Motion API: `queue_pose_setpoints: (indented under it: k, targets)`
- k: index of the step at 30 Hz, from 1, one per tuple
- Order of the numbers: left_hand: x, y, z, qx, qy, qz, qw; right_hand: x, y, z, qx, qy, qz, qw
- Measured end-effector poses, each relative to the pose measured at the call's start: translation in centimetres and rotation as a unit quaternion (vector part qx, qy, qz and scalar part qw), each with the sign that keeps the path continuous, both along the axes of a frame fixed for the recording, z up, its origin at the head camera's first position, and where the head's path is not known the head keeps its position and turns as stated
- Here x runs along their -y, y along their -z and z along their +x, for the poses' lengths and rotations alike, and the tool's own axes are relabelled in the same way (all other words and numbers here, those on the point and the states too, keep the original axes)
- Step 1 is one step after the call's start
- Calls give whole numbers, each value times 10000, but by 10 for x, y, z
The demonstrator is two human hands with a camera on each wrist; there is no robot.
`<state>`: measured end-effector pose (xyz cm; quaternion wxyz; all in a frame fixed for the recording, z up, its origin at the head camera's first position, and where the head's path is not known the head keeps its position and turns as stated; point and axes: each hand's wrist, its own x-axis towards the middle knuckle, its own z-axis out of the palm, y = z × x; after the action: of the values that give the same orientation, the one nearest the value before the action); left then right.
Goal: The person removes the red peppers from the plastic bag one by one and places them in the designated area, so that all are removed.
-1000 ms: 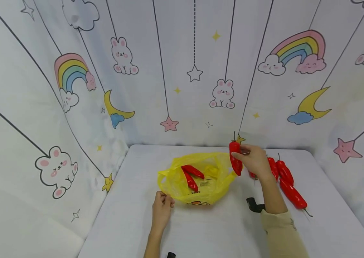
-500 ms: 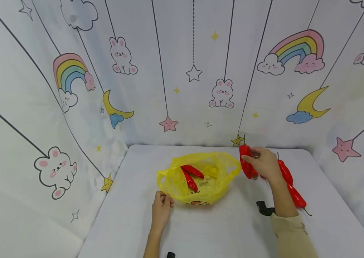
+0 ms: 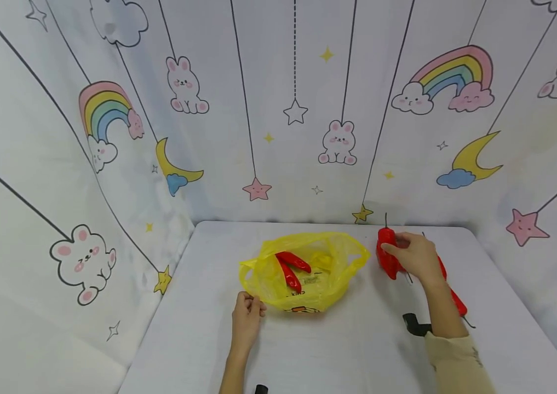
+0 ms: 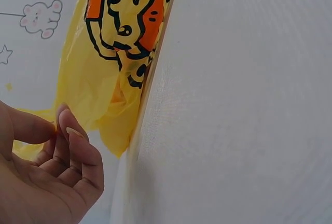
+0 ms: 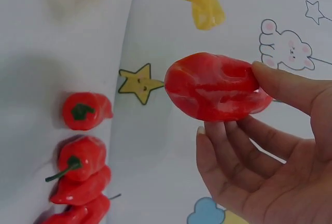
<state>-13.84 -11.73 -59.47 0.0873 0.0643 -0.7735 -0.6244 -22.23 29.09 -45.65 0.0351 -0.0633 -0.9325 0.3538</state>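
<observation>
A yellow plastic bag (image 3: 327, 295) lies with its mouth spread toward me, two red chili peppers (image 3: 294, 261) inside. At the bag's near left edge my left hand (image 3: 247, 317) pinches the plastic between thumb and fingers; the left wrist view shows this grip on the bag (image 4: 85, 79), beside a printed cartoon. My right hand (image 3: 418, 256) holds a red chili pepper (image 5: 215, 86) between thumb and fingers, stem up, to the right of the bag. In the right wrist view the pepper is raised above the table, apart from the others.
Several more red chili peppers (image 5: 83, 156) lie on the white table (image 3: 327, 355) at the right, partly hidden behind my right hand in the head view. A patterned white cloth (image 3: 278, 137) with rabbits and stars hangs behind and beside the table. Black wrist mounts (image 3: 413, 324) show near both arms.
My right hand has moved right and slightly down with the chili pepper, away from the bag toward the loose peppers. The left hand keeps its pinch on the bag's edge.
</observation>
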Motion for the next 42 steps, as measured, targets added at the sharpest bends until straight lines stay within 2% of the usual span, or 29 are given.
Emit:
queue_pose_setpoints:
  k: [9, 17, 25, 36, 42]
  targets:
    - [1, 2, 1, -1, 23, 32, 10000, -28, 18, 3, -30, 48, 311, 9995]
    - [0, 1, -1, 55, 1, 42, 10000, -51, 28, 10, 113, 249, 316, 9991]
    - [0, 1, 0, 61, -6, -8, 10000, -73, 44, 17, 141, 494, 677, 9964]
    - [1, 3, -1, 64, 41, 15, 10000, -89, 59, 25, 249, 618, 919, 9935]
    - [1, 2, 0, 33, 58, 13, 10000, -94, 75, 26, 453, 800, 1007, 9907]
